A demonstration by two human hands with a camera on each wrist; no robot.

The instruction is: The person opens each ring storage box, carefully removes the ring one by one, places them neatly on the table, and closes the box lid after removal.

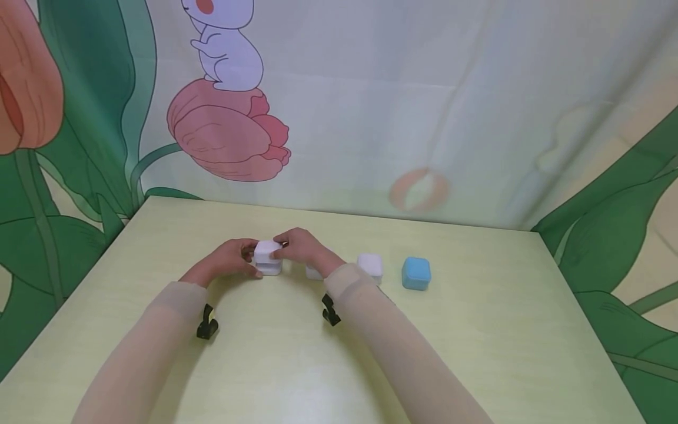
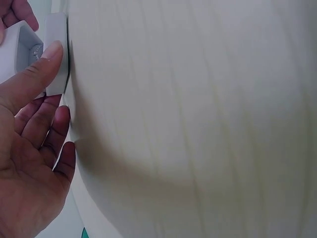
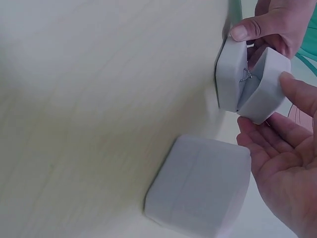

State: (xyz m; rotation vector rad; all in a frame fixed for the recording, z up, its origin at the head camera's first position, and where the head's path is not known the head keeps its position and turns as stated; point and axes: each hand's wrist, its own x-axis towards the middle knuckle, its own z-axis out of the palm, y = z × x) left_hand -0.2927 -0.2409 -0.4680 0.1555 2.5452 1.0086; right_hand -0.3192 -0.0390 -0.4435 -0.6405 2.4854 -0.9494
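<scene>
Lid-swinging, seemingly: between your hands, your left hand (image 1: pixel 229 258) grips the ring-box base (image 3: pixel 229 79), right hand (image 1: pixel 302 247) the ajar lid (image 3: pixel 270 89) — hold the base steady.

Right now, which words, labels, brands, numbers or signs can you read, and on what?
None can be read.
The open white box, the other white boxes and the blue box show no lettering; the backdrop bears only drawings.
Any marks on the black wrist pieces are too small to read.
</scene>
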